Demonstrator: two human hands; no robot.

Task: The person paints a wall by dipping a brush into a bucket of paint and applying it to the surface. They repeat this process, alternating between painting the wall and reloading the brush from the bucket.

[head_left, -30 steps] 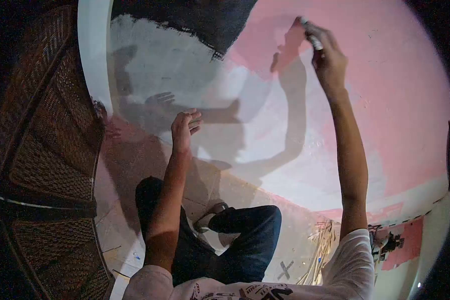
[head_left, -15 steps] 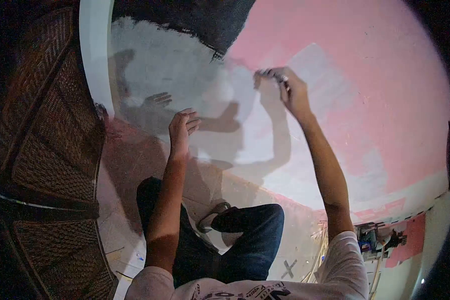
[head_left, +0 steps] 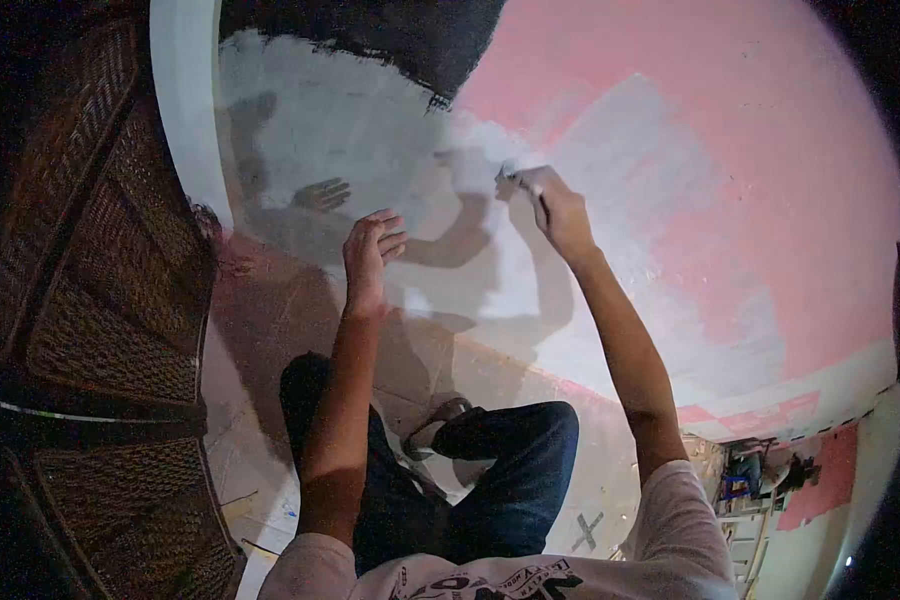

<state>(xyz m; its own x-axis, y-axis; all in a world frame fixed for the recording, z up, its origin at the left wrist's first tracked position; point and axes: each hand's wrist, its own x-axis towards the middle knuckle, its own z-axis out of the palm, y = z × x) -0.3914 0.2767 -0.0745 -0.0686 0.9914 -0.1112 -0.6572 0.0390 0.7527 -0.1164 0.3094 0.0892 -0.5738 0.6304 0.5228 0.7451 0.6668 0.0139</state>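
Note:
My right hand (head_left: 562, 212) is closed around a small paintbrush (head_left: 508, 174), whose dark tip is right at the wall (head_left: 610, 210) over a patch of whitish paint. Most of the brush is hidden by my fingers. My left hand (head_left: 373, 245) is raised in front of the wall's grey-painted part (head_left: 320, 115), its fingers loosely spread and holding nothing. Black paint (head_left: 370, 22) with a ragged lower edge covers the top of the wall, and pink paint (head_left: 790, 220) lies to the right. Shadows of both arms fall across the grey and white areas.
A dark woven panel (head_left: 110, 240) stands close on my left, beside a white upright trim (head_left: 185, 110). Under me is a tiled floor (head_left: 420, 360) with a tape cross (head_left: 587, 531). Furniture and small items (head_left: 760, 480) stand farther off at the lower right.
My right hand has moved down and left across the whitish patch with the brush. My left hand has stayed nearly in place, and the view has shifted slightly.

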